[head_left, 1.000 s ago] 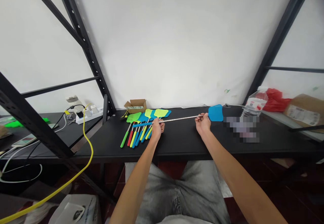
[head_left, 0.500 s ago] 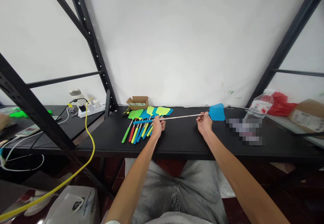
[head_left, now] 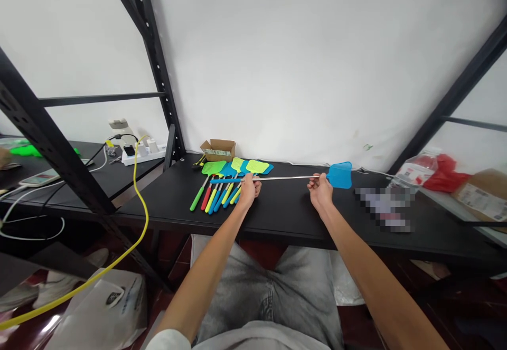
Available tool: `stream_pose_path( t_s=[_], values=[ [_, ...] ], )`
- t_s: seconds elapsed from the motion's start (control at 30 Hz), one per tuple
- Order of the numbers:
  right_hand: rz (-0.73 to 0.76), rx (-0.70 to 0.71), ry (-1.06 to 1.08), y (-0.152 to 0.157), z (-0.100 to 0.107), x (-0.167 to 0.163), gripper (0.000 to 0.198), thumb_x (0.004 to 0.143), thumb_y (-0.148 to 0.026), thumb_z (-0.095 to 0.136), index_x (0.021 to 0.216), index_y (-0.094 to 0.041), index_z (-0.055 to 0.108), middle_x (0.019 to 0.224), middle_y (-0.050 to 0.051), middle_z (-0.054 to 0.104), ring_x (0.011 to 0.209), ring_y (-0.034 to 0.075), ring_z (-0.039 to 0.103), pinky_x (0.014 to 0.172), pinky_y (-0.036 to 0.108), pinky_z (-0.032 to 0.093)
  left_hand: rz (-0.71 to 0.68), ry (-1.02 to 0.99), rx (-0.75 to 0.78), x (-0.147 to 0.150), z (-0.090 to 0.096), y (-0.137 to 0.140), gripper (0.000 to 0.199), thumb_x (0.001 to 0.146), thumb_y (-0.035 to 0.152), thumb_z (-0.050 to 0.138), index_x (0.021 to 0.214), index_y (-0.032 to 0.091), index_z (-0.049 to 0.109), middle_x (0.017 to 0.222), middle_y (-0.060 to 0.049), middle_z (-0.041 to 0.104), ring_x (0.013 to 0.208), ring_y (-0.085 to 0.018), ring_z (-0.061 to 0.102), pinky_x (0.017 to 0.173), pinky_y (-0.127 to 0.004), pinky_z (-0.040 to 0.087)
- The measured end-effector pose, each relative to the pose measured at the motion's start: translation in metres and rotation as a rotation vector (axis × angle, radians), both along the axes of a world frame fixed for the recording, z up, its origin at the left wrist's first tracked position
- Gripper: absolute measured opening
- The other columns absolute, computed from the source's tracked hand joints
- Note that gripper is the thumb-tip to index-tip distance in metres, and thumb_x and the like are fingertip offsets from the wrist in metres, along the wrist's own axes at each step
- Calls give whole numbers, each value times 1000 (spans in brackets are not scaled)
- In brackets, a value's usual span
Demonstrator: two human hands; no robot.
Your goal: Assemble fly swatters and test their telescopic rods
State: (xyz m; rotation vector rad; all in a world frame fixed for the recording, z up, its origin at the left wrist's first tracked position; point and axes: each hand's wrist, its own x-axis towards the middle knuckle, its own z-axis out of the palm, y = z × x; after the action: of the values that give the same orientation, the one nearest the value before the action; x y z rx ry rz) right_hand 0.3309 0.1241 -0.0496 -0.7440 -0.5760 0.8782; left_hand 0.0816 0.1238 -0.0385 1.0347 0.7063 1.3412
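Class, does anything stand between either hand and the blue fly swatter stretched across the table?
Nothing visible does. The left hand already grips the blue fly swatter near its handle, the right hand beside its head. Other swatters appear behind the handle, blocking neither hand.

L hand [head_left: 249, 188] grips a blue fly swatter [head_left: 339, 175] nr where handle meets metal shaft, R hand [head_left: 320, 190] pinches the shaft's other end by the head, the whole thing roughly level above the black table [head_left: 285, 207]. To the left, a row of other swatters [head_left: 216, 199] (green, red, yellow & blue handles) lies w/ heads toward the wall [head_left: 297, 75], an open cardboard box [head_left: 219, 152] just behind; far right, a red bundle [head_left: 443, 175] & brown pkg [head_left: 485, 194]
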Motion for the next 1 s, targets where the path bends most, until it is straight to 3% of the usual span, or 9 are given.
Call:
stream_pose_path(
  t_s=[1.0],
  values=[
    [166,0,-167,-12,8,-16,43,74,-59,70,82,-17,66,70,4,67,53,10,54,46,21,40,-57,116,39,1,7,-8,51,89,56,38,53,22,27,43,6,20,36,-5,15,37,-19,7]
  ],
)
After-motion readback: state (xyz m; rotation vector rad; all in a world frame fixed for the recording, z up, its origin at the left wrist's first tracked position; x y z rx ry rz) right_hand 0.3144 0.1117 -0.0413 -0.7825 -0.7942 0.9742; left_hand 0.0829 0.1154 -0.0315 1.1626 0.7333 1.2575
